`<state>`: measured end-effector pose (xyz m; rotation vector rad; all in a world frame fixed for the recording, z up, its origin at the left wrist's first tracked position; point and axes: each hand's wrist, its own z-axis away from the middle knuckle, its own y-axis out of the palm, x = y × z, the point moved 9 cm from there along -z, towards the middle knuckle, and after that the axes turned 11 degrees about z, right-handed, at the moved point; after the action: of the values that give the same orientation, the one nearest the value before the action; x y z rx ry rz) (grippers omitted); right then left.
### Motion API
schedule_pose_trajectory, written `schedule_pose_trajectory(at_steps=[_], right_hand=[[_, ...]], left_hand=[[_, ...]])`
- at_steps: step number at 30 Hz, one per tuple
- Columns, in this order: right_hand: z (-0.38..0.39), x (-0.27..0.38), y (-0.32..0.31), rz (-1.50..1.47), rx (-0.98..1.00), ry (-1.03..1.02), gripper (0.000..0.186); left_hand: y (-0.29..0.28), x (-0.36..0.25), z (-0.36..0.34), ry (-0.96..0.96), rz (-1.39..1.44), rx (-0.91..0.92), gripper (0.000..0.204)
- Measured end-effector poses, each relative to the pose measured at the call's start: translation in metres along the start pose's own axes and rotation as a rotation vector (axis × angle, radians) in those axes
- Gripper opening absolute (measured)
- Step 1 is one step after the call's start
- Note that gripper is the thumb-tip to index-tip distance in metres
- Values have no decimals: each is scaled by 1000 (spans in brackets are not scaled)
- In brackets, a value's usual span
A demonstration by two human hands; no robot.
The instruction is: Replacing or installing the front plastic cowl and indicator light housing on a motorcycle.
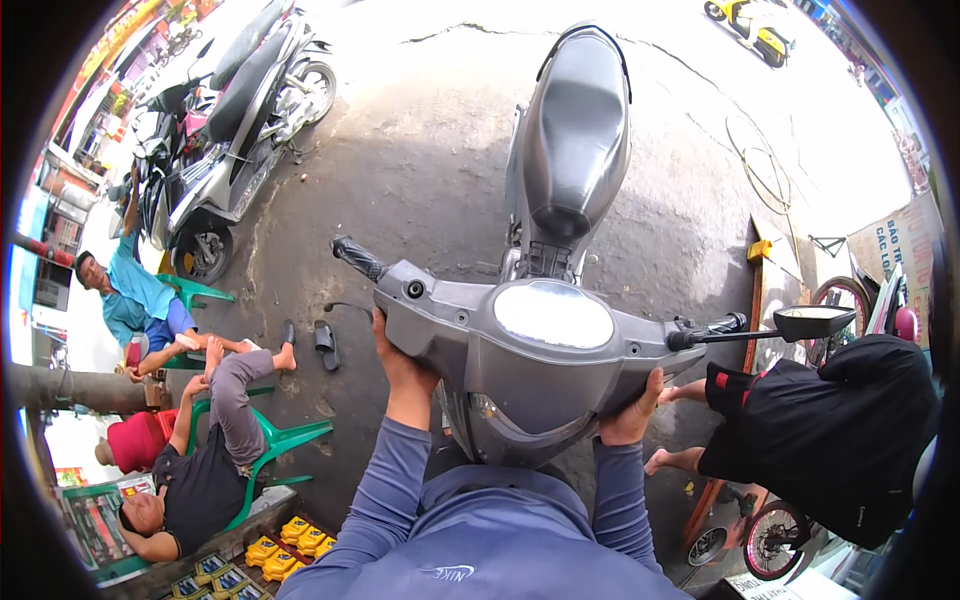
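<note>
A grey scooter (560,200) stands on the pavement facing me, its seat stretching away and its handlebar head cover (530,350) right in front of my chest. My left hand (392,352) grips the left underside of that cover, just below the black left handle grip (357,258). My right hand (637,412) holds the lower right edge of the cover, under the right handlebar and its black mirror (815,322). Both forearms wear blue-grey sleeves.
Two people sit on green plastic chairs (285,440) at the left, with sandals (325,345) on the ground. Parked motorbikes (235,110) stand at the upper left. A person in black (830,440) crouches at the right beside a wheel (772,540). Yellow boxes (285,545) lie at the lower left.
</note>
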<state>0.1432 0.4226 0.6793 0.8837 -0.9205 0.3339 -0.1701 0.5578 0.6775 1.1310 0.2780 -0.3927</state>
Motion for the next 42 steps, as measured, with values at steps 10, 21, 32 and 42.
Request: schedule_pose_trajectory(at_steps=[10,21,32,42], right_hand=[[3,-51,-47,22,78,-81,75],[12,-74,-48,131,-29,-122,73],[5,-52,-28,64,65,-12,82],[5,-19,-8,207,99,-80,73]], left_hand=[[-17,-74,26,785,-706,-136,75],[126,-51,35,1145,-1700,818,77],[171,41,113,802,-1714,1024,79],[164,43,110,991,-1558,973,61]])
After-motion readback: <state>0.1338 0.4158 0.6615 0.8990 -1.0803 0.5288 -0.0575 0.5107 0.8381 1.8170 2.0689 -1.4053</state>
